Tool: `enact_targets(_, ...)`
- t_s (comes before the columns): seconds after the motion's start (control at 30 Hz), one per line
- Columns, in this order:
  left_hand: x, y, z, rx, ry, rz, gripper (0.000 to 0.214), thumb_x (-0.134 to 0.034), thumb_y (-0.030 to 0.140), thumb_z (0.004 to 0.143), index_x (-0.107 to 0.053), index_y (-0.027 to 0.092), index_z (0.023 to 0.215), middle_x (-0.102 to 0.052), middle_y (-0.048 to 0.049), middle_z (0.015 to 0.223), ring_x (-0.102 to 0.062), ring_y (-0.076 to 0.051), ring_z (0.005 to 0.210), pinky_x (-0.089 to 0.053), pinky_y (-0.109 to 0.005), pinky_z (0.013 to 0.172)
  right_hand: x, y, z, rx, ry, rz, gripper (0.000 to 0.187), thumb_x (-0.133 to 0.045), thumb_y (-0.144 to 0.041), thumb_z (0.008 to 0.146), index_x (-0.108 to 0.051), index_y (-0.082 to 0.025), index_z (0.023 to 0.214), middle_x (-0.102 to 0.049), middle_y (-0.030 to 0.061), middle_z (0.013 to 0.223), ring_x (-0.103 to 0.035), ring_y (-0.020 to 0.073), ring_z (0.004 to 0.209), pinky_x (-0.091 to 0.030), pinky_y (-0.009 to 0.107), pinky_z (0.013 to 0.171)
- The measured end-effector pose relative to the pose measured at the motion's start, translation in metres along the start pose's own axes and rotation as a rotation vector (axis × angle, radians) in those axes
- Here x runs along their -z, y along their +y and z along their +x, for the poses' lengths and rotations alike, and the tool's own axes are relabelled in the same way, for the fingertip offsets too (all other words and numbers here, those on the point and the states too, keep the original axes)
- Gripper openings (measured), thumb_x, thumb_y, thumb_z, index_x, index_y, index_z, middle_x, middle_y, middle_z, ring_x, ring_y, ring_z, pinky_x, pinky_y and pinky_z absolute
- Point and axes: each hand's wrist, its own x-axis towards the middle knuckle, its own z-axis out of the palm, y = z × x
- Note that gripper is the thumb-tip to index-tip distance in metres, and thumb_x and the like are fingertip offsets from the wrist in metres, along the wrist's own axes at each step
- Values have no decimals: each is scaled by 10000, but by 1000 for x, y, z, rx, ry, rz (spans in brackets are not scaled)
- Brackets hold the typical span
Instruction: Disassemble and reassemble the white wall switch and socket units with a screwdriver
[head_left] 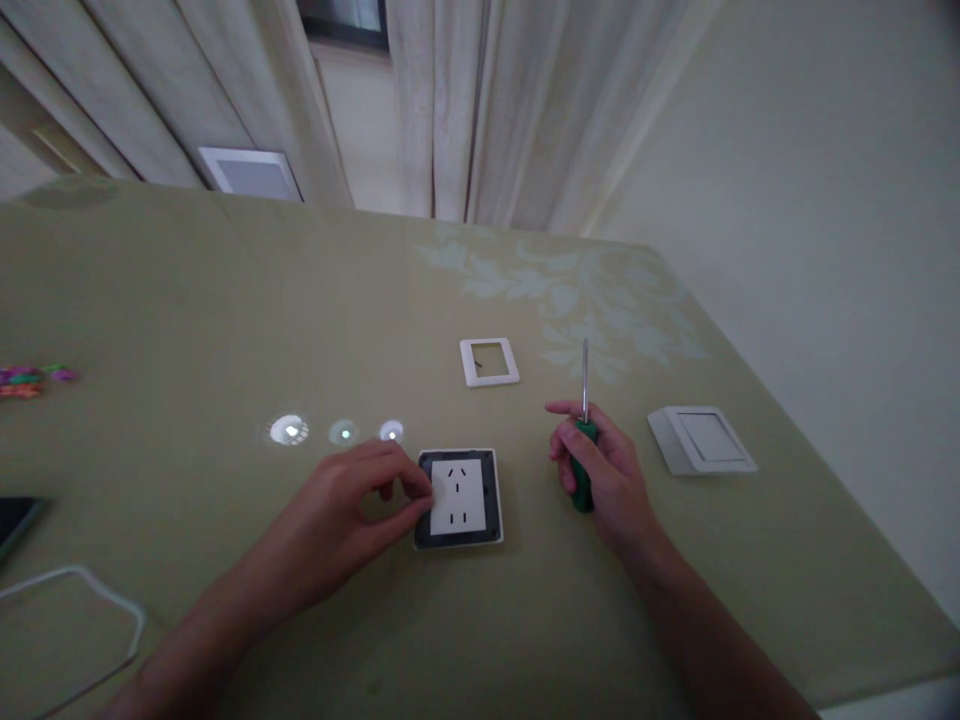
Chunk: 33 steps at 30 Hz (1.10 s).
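A wall socket (457, 497) with a white face and a dark surround lies face up on the table in a white back box. My left hand (360, 500) is at its left edge, thumb and forefinger pinched together; whatever may be between the fingertips is too small to make out. To the right of the socket, my right hand (604, 465) is closed around the green handle of a screwdriver (583, 440), whose metal shaft points away from me. Beyond the socket lies a white cover frame (470, 364), with a small dark screw (478, 364) inside its opening.
A white switch box (705, 440) stands on the right. Small colourful items (34, 380), a dark flat object (16, 522) and a white cable (112, 598) are at the left. The green table (225, 300) reflects lights; curtains (517, 110) hang behind it, a wall at right.
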Motion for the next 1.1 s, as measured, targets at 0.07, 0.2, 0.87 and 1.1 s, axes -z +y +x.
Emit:
enact_targets(0.07, 0, -1, 0, 40, -13, -26, 66, -732, 267, 998, -775, 266, 948, -758, 28, 872, -659, -131, 741, -506, -237, 668, 0, 0, 0, 1, 3, -3, 376, -751, -511, 980, -711, -225, 1220, -645, -48, 763, -491, 61, 459, -354, 201, 429)
enact_targets(0.2, -1, -1, 1, 124, -37, -68, 85, -737, 323, 989, -778, 257, 956, -768, 17, 867, -664, -141, 727, -511, -242, 651, 1, -2, -1, -4, 7, -13, 374, -753, -513, 977, -712, -226, 1212, -642, -47, 760, -488, 63, 462, -347, 205, 428)
enact_targets(0.87, -2, 1, 3, 275, -103, -176, 207, -730, 425, 966, -786, 232, 918, -730, 7, 760, -610, -145, 652, -471, -225, 578, 1, -2, -1, -3, 11, -11, 385, -752, -521, 978, -709, -224, 1218, -642, -48, 758, -484, 64, 458, -353, 206, 429)
enact_targets(1.1, -2, 3, 5, 292, -80, -178, 235, -729, 439, 950, -772, 218, 883, -707, 4, 719, -597, -144, 624, -460, -221, 557, 0, -1, 0, 2, 10, -11, 375, -753, -522, 973, -711, -229, 1204, -639, -47, 755, -483, 70, 463, -351, 212, 429)
